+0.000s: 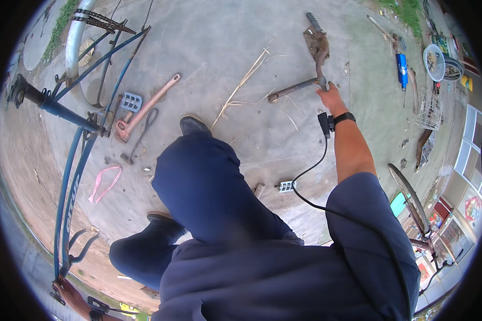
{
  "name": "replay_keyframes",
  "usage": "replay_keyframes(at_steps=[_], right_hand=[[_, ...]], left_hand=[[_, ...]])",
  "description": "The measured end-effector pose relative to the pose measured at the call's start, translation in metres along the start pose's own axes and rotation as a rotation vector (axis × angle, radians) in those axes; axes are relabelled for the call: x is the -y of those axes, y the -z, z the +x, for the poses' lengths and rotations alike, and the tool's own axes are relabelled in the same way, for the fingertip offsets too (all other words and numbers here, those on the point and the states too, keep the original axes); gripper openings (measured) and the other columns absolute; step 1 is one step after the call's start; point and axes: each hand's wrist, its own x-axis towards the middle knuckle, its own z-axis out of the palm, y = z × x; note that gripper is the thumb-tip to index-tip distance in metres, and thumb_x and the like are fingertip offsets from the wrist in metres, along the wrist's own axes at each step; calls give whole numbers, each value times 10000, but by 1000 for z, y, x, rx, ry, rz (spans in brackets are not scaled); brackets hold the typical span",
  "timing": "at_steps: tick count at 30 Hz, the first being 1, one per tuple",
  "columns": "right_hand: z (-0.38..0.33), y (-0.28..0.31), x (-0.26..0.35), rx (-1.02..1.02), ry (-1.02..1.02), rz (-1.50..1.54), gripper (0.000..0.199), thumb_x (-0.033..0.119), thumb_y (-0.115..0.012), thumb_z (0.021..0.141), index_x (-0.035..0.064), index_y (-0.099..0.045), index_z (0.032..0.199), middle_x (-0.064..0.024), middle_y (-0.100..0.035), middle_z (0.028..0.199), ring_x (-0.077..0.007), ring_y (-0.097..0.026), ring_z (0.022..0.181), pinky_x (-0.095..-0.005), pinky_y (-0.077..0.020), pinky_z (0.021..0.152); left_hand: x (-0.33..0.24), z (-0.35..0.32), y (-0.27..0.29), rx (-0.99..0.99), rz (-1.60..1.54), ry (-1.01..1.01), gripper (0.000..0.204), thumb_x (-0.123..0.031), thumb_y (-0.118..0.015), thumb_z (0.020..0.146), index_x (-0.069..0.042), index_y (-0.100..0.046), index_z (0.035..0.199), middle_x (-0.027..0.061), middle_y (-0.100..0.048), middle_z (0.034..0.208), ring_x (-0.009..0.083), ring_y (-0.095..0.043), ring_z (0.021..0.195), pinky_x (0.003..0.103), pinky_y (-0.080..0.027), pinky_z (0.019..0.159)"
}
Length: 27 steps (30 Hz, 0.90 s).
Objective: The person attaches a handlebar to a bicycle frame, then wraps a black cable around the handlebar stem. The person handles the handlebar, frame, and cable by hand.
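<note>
A blue bicycle frame [79,176] without its front wheel stands along the left side. My left hand [72,298] is closed around its lower end at the lower left, and part of the grip is hidden. My right arm reaches forward over the concrete. At its end, my right hand [331,100] is closed on the near end of a rusty metal piece [319,52], which has a tube [293,91] sticking out to the left and a coil spring at its far end. A wristband with a cable is on each wrist.
A red pipe wrench [147,109], a grey pedal [132,101] and a pink loop [106,183] lie beside the frame. Another pedal [286,185] is near my leg. Dry stalks [243,83], a blue bottle [401,69], a wire basket [429,109] and a wheel [409,192] lie farther out.
</note>
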Motion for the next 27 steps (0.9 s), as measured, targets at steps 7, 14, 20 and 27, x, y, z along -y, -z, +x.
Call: replay_keyframes(at_steps=[7, 14, 20, 27], right_hand=[[36, -22, -12, 48, 31, -2, 685, 338, -747, 880, -71, -493, 1366, -286, -680, 1188, -412, -659, 1146, -437, -508, 955], [-2, -40, 11, 125, 90, 138, 611, 267, -765, 877, 5, -527, 1375, -190, -713, 1107, -317, -687, 1027, -393, -525, 900], [-39, -25, 34, 281, 133, 575, 328, 210, -712, 965, 53, -605, 1233, 13, -564, 859, -92, -515, 705, -295, -471, 647], [-98, 52, 95, 334, 307, 968, 208, 220, -698, 982, 119, -621, 1146, 47, -550, 846, -90, -547, 714, -332, -554, 726]], left_hand=[[-6, 1, 18, 50, -20, 23, 478, -313, -614, 1035, 109, -583, 1257, 202, -648, 1301, 224, -594, 1251, 301, -412, 1167], [-1, -12, 24, 102, 6, -40, 491, -327, -606, 1039, 91, -587, 1295, 195, -648, 1312, 222, -581, 1268, 315, -377, 1184], [12, -1, 3, 84, -46, -5, 475, -316, -628, 1033, 79, -584, 1293, 175, -661, 1271, 228, -619, 1217, 282, -473, 1076], [47, -49, -59, -47, 145, -258, 483, -223, -614, 1043, 14, -486, 1444, 148, -622, 1355, 235, -611, 1262, 309, -509, 1014]])
